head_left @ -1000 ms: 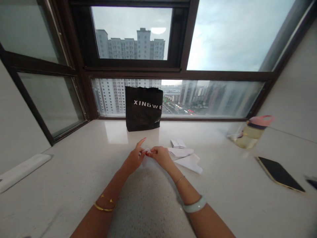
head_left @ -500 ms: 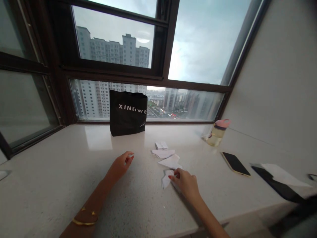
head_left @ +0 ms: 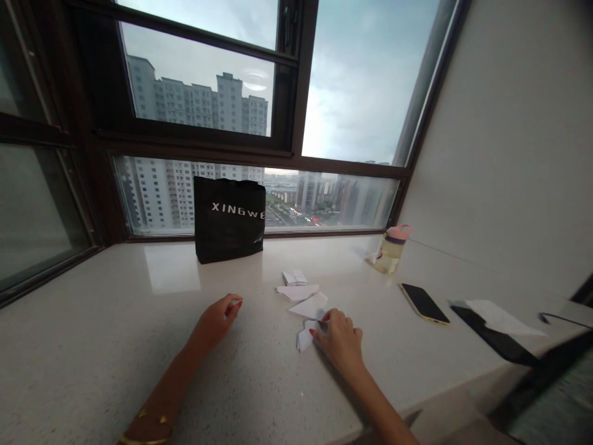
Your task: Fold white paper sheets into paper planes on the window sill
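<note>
On the white countertop (head_left: 259,371), my right hand (head_left: 341,340) pinches the edge of a small folded white paper (head_left: 305,337) between thumb and fingers. The fingers partly cover that paper. Just beyond it lies a pointed, folded white paper (head_left: 309,305), and behind that a flat folded strip of paper (head_left: 297,292). A small squarish folded paper (head_left: 294,277) is the farthest of the group. To the left, my left hand (head_left: 217,320) hovers or rests by the counter, loosely curled and holding nothing, with a small gap at the fingertips.
A black bag (head_left: 230,228) with white lettering stands by the window. At right are a pink-lidded bottle (head_left: 391,250), a phone (head_left: 424,303), and a dark flat object (head_left: 493,337) partly under a white sheet (head_left: 503,318). The counter's front edge runs at lower right.
The view has shifted slightly, so the scene sits a little farther left. My right hand stays on the folded paper, and my left hand keeps its loosely curled pose.
</note>
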Available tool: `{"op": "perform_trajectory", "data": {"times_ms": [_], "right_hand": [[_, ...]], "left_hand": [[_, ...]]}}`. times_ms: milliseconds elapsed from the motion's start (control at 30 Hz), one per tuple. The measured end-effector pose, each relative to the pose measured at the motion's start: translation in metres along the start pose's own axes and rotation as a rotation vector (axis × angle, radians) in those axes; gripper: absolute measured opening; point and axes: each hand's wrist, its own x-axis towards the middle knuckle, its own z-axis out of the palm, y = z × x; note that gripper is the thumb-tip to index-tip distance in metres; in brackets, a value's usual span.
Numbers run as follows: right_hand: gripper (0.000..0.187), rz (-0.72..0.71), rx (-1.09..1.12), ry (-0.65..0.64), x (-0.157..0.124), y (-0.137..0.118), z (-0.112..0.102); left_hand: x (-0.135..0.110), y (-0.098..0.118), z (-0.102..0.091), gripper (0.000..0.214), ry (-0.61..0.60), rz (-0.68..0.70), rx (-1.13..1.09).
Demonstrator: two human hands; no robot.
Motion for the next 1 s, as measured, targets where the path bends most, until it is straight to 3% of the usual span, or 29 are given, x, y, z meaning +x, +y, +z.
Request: {"op": "perform_trajectory", "data": {"times_ms": [200,333,533,667,800,1000], "right_hand": [[0.02,-0.022,0.038,0.048,0.008,-0.006,-0.02],[0.012,-0.18,0.137,0.027,0.008,-0.039,-0.034],[0.023,-0.543,0.379,-0.327,0.004,-0.122,-0.005],[0.023,-0.536,0.476,-0.493,0.013,-0.155,0.02],[0.023,-0.486,0.464,-0.446,0.022,-0.157,0.029],[0.027,-0.59,0.481,-0.447,0.021,-0.15,0.032]], "left_hand": [[0.0,-0.001,0.0,0.034,0.01,-0.015,0.01],[0.002,-0.007,0.004,0.033,0.052,-0.017,0.029],[0.006,-0.021,0.006,0.032,0.122,-0.035,0.044],[0.008,-0.027,0.004,0.031,0.116,-0.075,0.03],[0.009,-0.034,0.007,0.03,0.069,-0.117,0.059],[0.008,-0.038,0.014,0.025,-0.124,-0.137,0.082]]}}
